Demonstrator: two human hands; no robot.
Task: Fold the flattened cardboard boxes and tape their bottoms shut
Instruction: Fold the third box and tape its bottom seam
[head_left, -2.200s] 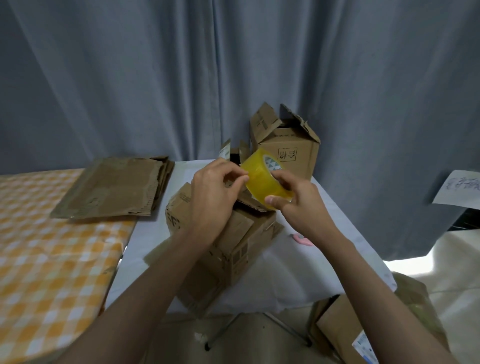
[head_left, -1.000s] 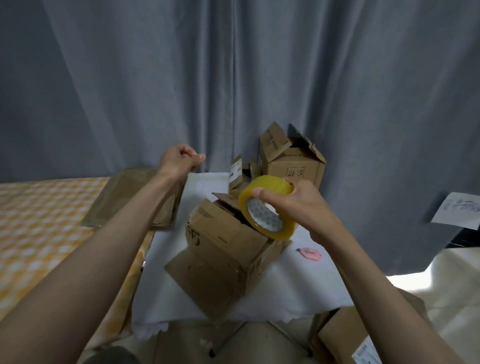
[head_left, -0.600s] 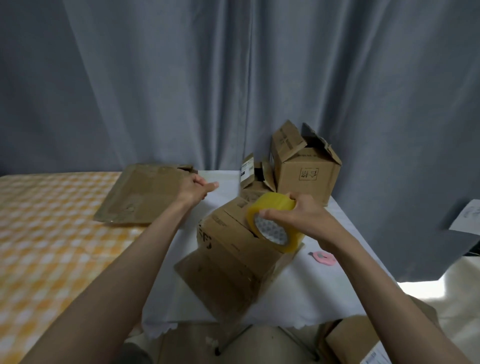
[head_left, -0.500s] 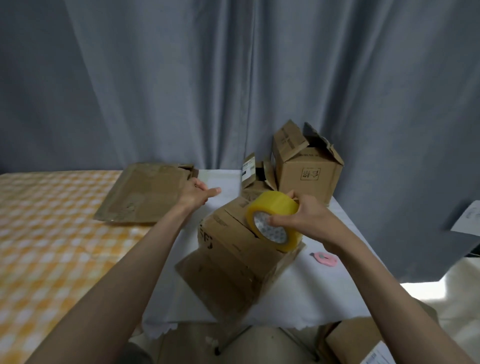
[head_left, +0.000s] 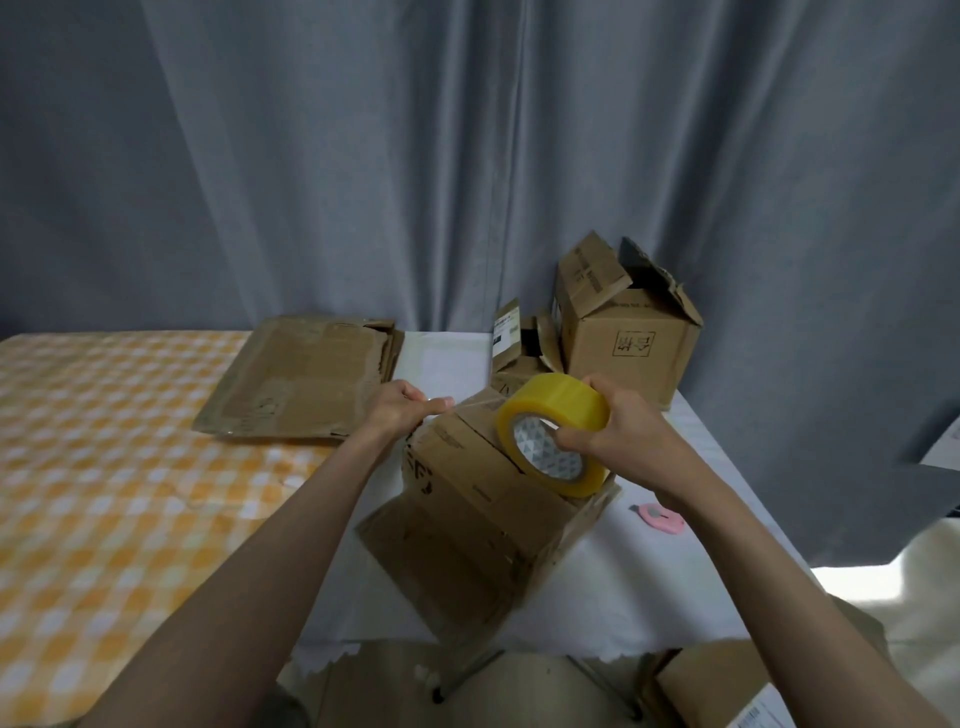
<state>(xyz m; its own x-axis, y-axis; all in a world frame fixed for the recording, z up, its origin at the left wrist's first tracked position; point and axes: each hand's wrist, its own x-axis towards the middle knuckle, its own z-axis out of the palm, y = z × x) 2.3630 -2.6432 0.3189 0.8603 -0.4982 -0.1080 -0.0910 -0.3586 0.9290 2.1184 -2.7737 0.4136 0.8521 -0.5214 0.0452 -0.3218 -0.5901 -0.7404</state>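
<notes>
A: Entry, box under work. Where is it?

B: The cardboard box (head_left: 488, 499) sits tilted on the white table (head_left: 675, 561), at the centre of the view, one flap hanging over the near edge toward 6 o'clock.

A: Tape?

B: The yellow tape roll (head_left: 553, 434) rests against the box's upper right corner. The right hand (head_left: 623, 441) grips it, thumb over the outer rim, fingers curled into the core. A clear tape strip (head_left: 470, 405) runs from the roll toward 9 o'clock across the box top.

A: Other hand?

B: The left hand (head_left: 402, 410) pinches the strip's free end at the box's upper left edge. The hands are apart, with the box top between them.

A: Surroundings, outward.

B: At 12 to 1 o'clock from the box, an assembled box (head_left: 628, 343) stands upright with its top flaps open; a smaller box (head_left: 519, 353) sits just beside it, partly hidden behind the roll. At 10 o'clock, a stack of flattened boxes (head_left: 301, 379) lies across the seam between the white table and an orange checked tablecloth (head_left: 104, 467). At 3 o'clock, a pink cutter (head_left: 662, 517) lies on the white table, near the right forearm. A grey curtain (head_left: 467, 156) fills the background. At 5 o'clock, below the table edge, there is more cardboard (head_left: 727, 686); what it is I cannot tell.
</notes>
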